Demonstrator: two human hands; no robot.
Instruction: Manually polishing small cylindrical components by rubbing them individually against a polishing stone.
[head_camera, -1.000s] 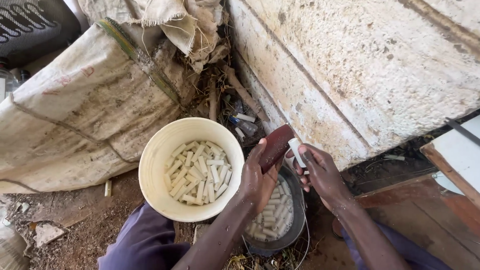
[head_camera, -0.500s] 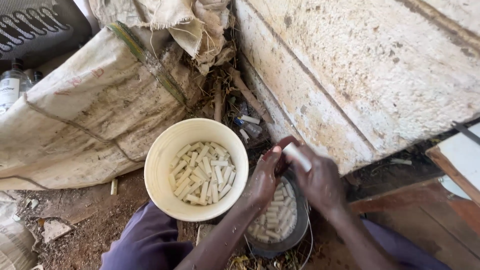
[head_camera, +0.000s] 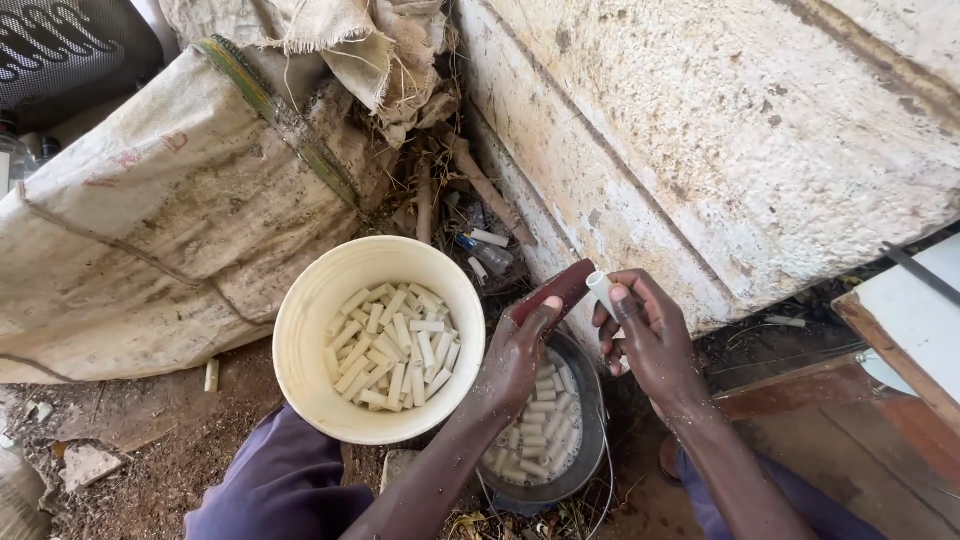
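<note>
Left hand (head_camera: 515, 360): closed around a dark reddish-brown tool (head_camera: 555, 290), held tilted over the dark metal bowl (head_camera: 590, 440).
Right hand (head_camera: 650, 335): pinched on a short white tube (head_camera: 600, 288) – tube end touching the tool's tip.
Dark metal bowl: on the ground below both hands, filled with white tubes in liquid.
Cream bucket (head_camera: 300, 350): just left of the left hand, half filled with pale cut tubes (head_camera: 395, 345).
Sack (head_camera: 170, 220): slumped behind the bucket.
Wall (head_camera: 720, 130): rough, whitewashed – right behind the hands.
</note>
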